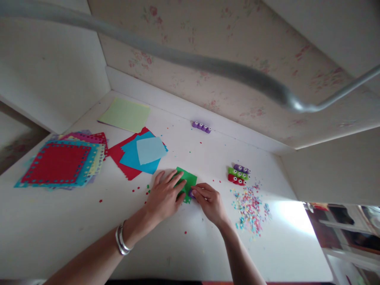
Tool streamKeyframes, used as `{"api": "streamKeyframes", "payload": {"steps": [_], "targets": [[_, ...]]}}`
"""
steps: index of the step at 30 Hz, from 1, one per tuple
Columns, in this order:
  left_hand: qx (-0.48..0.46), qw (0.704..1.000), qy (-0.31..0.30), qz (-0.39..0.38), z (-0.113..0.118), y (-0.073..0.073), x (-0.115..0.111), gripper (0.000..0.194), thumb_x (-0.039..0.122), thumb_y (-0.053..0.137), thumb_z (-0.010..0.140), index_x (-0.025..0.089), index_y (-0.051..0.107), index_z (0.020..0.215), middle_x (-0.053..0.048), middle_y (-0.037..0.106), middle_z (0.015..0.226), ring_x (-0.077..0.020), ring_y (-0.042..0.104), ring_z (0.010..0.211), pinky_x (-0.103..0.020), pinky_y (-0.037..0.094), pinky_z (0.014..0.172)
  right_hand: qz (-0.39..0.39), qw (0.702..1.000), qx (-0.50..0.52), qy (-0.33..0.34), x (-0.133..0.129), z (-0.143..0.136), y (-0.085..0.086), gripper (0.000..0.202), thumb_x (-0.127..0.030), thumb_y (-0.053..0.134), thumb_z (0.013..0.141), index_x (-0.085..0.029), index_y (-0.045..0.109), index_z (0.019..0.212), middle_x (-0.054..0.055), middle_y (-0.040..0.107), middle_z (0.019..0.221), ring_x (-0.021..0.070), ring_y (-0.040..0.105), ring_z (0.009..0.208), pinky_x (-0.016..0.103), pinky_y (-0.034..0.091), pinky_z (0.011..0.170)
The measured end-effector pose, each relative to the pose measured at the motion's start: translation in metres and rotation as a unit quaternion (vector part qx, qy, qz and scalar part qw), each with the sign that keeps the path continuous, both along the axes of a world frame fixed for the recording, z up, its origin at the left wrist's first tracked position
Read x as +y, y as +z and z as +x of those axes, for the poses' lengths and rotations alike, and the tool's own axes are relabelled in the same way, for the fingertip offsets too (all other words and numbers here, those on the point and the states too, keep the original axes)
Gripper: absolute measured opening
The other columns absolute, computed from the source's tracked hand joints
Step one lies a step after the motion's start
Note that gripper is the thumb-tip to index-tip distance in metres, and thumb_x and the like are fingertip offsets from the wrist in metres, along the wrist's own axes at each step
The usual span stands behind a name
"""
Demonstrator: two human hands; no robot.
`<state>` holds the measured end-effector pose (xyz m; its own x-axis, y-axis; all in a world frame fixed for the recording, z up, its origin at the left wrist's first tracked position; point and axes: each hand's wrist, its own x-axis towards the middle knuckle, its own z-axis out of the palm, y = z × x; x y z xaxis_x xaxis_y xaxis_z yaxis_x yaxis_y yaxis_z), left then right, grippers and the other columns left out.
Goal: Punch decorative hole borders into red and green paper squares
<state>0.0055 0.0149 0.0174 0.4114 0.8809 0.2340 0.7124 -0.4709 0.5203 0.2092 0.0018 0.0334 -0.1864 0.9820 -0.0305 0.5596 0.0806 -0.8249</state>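
Note:
A small sheet of green paper (190,179) lies on the white table. My left hand (166,194) rests flat on its left part with the fingers spread. At the sheet's lower right edge, my right hand (211,201) grips a small purple paper punch (191,193), mostly hidden by the fingers. Notches show along the paper's bottom edge near it. Just left of my left hand are a few green paper bits (148,186) and several red ones.
Bordered punched sheets (62,162) are stacked at left, beside red and blue papers (127,152) and a pale green pad (126,113). More punches (238,174) sit at right above a confetti heap (252,208). Another purple punch row (202,126) stands by the wall. A blurred grey cable (178,57) crosses above.

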Motion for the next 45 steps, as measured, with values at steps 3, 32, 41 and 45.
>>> {"api": "streamKeyframes", "payload": {"steps": [3,32,41,45], "targets": [[0.006,1.0,-0.001,-0.003,0.0,0.0008,0.0005,0.034,0.03,0.054,0.092,0.025,0.061,0.125,-0.008,0.053,0.144,-0.0293,0.042,0.136,-0.054,0.021,0.113,-0.006,1.0,0.005,-0.001,0.001,0.0,0.0005,0.022,-0.034,0.057,0.096,-0.031,0.076,0.106,0.006,0.067,0.1,0.0195,0.066,0.085,0.03,0.056,0.069],[-0.005,1.0,0.0,-0.004,0.0003,-0.0018,0.0012,0.035,0.036,0.054,0.092,0.025,0.062,0.124,-0.008,0.053,0.144,-0.0292,0.041,0.136,-0.055,0.02,0.113,-0.016,1.0,-0.001,-0.007,0.0017,0.0022,-0.0058,0.023,-0.036,0.057,0.096,-0.026,0.076,0.104,0.007,0.063,0.108,0.0145,0.064,0.075,0.026,0.052,0.063],[0.003,1.0,-0.003,-0.01,0.0004,-0.0007,0.002,0.036,0.038,0.051,0.093,0.025,0.061,0.125,-0.008,0.051,0.145,-0.0282,0.04,0.137,-0.056,0.019,0.113,-0.026,0.999,-0.018,-0.003,0.0019,0.0017,-0.004,0.025,-0.038,0.057,0.095,-0.027,0.077,0.106,0.005,0.058,0.101,0.0113,0.059,0.067,0.024,0.045,0.056],[0.009,1.0,-0.005,-0.017,0.0002,-0.0004,0.0024,0.036,0.038,0.051,0.094,0.025,0.061,0.126,-0.008,0.051,0.146,-0.0283,0.04,0.138,-0.056,0.019,0.113,-0.03,0.999,-0.023,0.009,0.0042,0.0012,-0.0017,0.025,-0.037,0.056,0.096,-0.027,0.077,0.105,0.005,0.058,0.097,0.0109,0.056,0.066,0.024,0.043,0.055]]}}
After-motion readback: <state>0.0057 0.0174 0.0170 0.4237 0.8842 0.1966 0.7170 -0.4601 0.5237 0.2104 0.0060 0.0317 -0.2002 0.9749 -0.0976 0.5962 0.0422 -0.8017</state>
